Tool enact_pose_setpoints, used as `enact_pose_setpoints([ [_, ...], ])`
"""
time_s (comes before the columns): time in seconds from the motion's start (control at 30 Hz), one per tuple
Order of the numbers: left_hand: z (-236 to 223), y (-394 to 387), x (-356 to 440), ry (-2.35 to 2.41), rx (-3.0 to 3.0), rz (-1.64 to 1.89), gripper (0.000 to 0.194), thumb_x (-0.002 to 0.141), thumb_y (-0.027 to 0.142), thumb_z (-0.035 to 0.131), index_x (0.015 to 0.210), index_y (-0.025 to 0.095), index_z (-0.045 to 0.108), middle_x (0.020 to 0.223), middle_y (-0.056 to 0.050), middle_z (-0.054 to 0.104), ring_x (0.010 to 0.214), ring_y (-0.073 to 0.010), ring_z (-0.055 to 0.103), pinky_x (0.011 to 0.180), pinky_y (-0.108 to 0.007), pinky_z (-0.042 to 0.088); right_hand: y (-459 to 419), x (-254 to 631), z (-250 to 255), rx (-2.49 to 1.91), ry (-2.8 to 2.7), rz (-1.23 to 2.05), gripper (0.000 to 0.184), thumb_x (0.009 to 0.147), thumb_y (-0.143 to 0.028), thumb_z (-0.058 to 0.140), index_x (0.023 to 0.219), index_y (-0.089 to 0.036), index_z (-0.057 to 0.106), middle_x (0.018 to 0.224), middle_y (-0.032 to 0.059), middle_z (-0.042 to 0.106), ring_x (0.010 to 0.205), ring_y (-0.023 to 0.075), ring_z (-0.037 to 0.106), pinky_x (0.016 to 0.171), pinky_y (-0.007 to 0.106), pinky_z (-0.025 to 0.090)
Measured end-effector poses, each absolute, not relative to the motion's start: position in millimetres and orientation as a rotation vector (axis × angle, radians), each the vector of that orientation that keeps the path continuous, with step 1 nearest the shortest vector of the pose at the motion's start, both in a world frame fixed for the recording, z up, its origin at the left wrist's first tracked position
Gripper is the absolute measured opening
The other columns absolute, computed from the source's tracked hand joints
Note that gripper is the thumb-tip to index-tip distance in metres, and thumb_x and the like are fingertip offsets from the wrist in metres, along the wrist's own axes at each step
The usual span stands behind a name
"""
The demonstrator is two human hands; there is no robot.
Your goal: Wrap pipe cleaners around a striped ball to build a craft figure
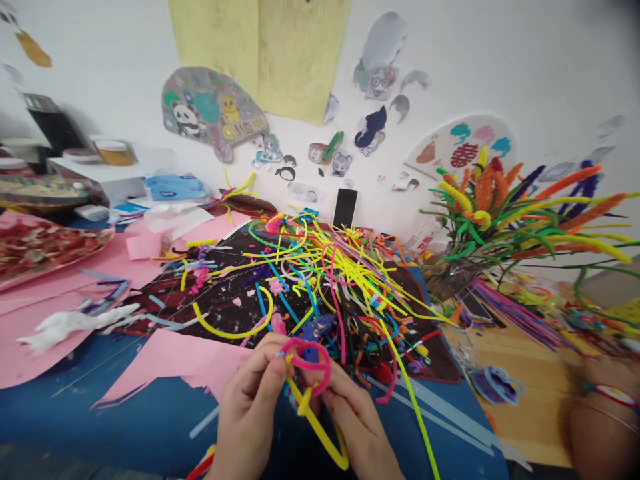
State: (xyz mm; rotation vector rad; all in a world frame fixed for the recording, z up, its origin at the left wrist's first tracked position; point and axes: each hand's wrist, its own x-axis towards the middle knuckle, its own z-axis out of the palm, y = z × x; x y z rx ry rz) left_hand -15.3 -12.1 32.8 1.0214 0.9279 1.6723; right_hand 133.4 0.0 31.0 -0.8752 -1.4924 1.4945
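Pale wall (465,73) stretches across twelve o'clock, with cut-outs and yellow paper (300,60) stuck to it, above a blue-covered bench (75,397) strewn with craft scraps. From the centre of the view, a tangled heap of fuzzy stems (345,260) fills the middle, a glass vase (453,273) of fuzzy flowers stands at three o'clock, pink paper (180,360) lies at eight, and another person's arm (600,413) shows at four. At six o'clock, just above the bench's near edge, the pink ring (327,373) is held between both hands. The left hand (253,407), at seven, pinches its near-left side between thumb and finger; the right hand (353,417), nearer five, has its grip about the other side, its fingertips partly hidden. As for progress, the pink ring looks formed and the yellow stem (320,433) appears joined to it, but its long bent length hangs below, seemingly not yet wound in; how much is left I cannot tell.
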Motion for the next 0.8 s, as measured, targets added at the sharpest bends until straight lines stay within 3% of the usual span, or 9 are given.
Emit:
enact_pose_setpoints([
  [0.07,31,-10,-14,0.922,1.018,1.664,0.026,0.099,0.039,0.057,0.087,0.023,0.073,0.092,-0.002,0.067,0.090,-0.0176,0.061,0.081,-0.024,0.048,0,129,32,-0.890,-1.640,1.294,0.026,0.101,-0.026,0.048,0.105,-0.030,0.073,0.106,0.0040,0.064,0.097,0.0164,0.061,0.087,0.026,0.050],
  [0.13,28,-9,-13,0.917,1.021,1.660,0.025,0.099,0.038,0.056,0.089,0.023,0.072,0.091,-0.001,0.065,0.087,-0.0159,0.060,0.079,-0.023,0.048,-3,126,28,-0.919,-1.668,1.118,0.027,0.100,-0.020,0.048,0.113,-0.032,0.068,0.110,0.0030,0.064,0.102,0.0160,0.062,0.091,0.026,0.051],
  [0.27,24,-6,-13,0.924,1.070,1.636,0.029,0.102,0.035,0.051,0.082,0.022,0.067,0.084,0.001,0.061,0.080,-0.0129,0.057,0.073,-0.020,0.046,-10,128,23,-0.967,-1.523,0.575,0.030,0.097,-0.013,0.049,0.118,-0.031,0.059,0.105,0.0021,0.060,0.096,0.0145,0.060,0.083,0.024,0.052],
  [0.4,25,-6,-12,0.932,1.131,1.611,0.026,0.102,0.032,0.052,0.082,0.022,0.064,0.091,0.000,0.061,0.086,-0.0139,0.058,0.077,-0.020,0.046,-9,132,42,-0.908,-1.795,0.226,0.024,0.090,-0.013,0.061,0.109,-0.025,0.069,0.093,0.0030,0.060,0.083,0.0168,0.057,0.074,0.029,0.049],
  [0.57,34,-3,-14,1.055,1.290,1.608,0.027,0.100,0.030,0.053,0.076,0.021,0.063,0.085,0.000,0.063,0.083,-0.0133,0.060,0.073,-0.018,0.047,-2,128,65,-0.737,-1.817,0.274,0.016,0.091,-0.007,0.061,0.094,-0.020,0.069,0.077,0.0010,0.070,0.070,0.0143,0.062,0.064,0.028,0.049],
  [0.7,38,1,-17,1.188,1.338,1.590,0.027,0.098,0.028,0.053,0.073,0.020,0.062,0.078,0.001,0.062,0.073,-0.0126,0.058,0.068,-0.019,0.047,-6,136,67,-0.611,-1.672,0.367,0.011,0.099,-0.015,0.052,0.099,-0.019,0.063,0.075,0.0029,0.072,0.066,0.0159,0.068,0.060,0.031,0.053],
  [0.8,36,4,-20,1.239,1.340,1.581,0.029,0.098,0.028,0.051,0.072,0.021,0.063,0.077,0.001,0.062,0.073,-0.0134,0.058,0.069,-0.021,0.047,-9,161,67,-0.519,-1.774,0.307,0.014,0.103,-0.024,0.050,0.095,-0.022,0.062,0.066,-0.0001,0.070,0.053,0.0136,0.064,0.055,0.029,0.055],
])
